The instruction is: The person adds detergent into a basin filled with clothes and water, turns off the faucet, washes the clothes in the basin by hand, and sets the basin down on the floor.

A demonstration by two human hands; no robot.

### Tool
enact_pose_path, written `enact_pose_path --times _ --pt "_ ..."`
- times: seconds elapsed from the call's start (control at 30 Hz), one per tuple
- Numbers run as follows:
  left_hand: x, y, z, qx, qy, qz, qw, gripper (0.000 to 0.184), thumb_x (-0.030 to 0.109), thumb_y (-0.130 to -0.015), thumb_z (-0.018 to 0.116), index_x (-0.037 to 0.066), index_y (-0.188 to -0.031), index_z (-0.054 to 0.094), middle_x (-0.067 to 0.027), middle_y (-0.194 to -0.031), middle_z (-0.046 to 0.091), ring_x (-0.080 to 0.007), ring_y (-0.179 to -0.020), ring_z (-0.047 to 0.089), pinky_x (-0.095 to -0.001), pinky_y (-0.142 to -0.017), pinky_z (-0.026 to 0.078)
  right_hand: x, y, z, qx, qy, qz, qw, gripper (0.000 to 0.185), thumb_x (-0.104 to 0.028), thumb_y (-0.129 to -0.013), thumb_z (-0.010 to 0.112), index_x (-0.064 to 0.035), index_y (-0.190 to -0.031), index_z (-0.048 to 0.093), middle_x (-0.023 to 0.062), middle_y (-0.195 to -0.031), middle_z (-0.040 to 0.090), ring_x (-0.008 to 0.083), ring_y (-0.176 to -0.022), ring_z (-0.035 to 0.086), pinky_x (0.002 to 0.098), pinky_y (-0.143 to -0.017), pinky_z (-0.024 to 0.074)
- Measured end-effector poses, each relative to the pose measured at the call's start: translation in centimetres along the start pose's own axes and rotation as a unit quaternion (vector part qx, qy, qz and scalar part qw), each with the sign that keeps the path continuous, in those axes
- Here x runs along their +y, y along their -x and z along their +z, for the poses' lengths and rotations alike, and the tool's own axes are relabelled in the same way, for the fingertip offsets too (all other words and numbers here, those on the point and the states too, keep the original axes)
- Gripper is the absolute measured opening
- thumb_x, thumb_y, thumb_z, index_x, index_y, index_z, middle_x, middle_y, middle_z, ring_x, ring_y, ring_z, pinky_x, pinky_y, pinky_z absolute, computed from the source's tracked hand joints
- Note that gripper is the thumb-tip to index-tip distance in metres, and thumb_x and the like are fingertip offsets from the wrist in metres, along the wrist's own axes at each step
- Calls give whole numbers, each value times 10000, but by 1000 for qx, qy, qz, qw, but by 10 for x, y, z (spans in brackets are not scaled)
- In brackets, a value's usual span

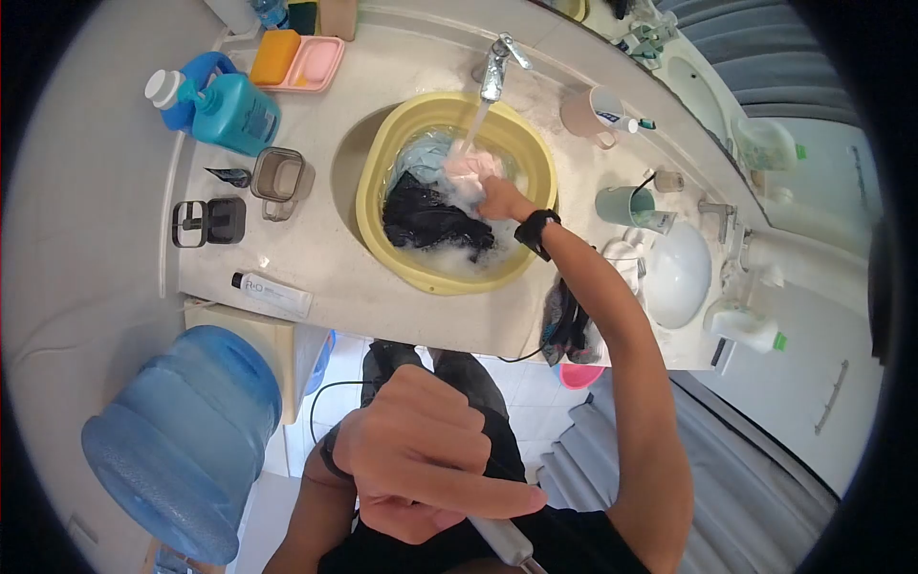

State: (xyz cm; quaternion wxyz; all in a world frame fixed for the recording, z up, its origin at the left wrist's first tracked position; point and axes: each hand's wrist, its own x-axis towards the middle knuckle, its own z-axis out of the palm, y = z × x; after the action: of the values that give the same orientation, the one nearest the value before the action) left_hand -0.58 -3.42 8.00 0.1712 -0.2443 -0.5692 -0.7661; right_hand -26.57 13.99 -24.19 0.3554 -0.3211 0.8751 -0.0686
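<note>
My right hand [503,199] reaches into a yellow basin [430,277], its fingers closed on a pink cloth [470,167] in sudsy water. Water runs from the faucet [493,72] onto the cloth. Beside it in the basin lie a light blue cloth [421,153] and a black cloth [430,218]. Close to the camera, my left hand [421,459] is raised in front of my body with its fingers curled. A pale, rod-like piece [502,540] shows beneath it; what the fingers hold, if anything, is hidden.
Left on the counter [344,297] are a teal pump bottle [239,115], a clear cup [280,180] and a white tube [275,295]. A big blue water jug [186,430] stands below left. To the right are a pink cup [583,113], a green cup [622,206] and a white sink [679,273].
</note>
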Motion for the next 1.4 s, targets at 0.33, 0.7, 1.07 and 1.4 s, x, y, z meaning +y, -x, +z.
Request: enact_pose_path --times 0.33,0.7,1.07,1.4 --pt "8 -15 0 4 26 52 998 373 121 -755 533 71 -989 819 12 -540 513 -101 -386 377 -265 -385 270 -26 96 -97 4 -277 5 961 358 -227 -903 690 70 -1103 686 165 -1003 730 239 -955 682 370 -856 512" --pt "-2 -21 -12 3 33 18 999 343 177 -827 537 35 -978 811 -11 -541 530 -123 -389 397 -279 -381 267 -23 56 -86 -66 -560 38 825 444 -180 -959 668 13 -1351 586 113 -1279 650 211 -1165 601 337 -1011 454" --pt "-16 -12 -20 13 24 -39 999 433 187 -719 572 55 -1074 783 10 -595 434 -172 -455 408 -324 -438 289 -11 41 -20 193 -25 10 981 1005 -444 -814 811 -12 -1551 280 359 -1497 365 494 -1395 368 454 -1115 393" --pt "-32 -4 -20 44 5 -61 997 456 191 -700 566 38 -1073 780 7 -588 463 -167 -444 402 -320 -421 293 -3 -7 15 24 -206 34 978 1186 -437 -664 910 -48 -1564 241 287 -1425 513 434 -1279 546 425 -1094 427"
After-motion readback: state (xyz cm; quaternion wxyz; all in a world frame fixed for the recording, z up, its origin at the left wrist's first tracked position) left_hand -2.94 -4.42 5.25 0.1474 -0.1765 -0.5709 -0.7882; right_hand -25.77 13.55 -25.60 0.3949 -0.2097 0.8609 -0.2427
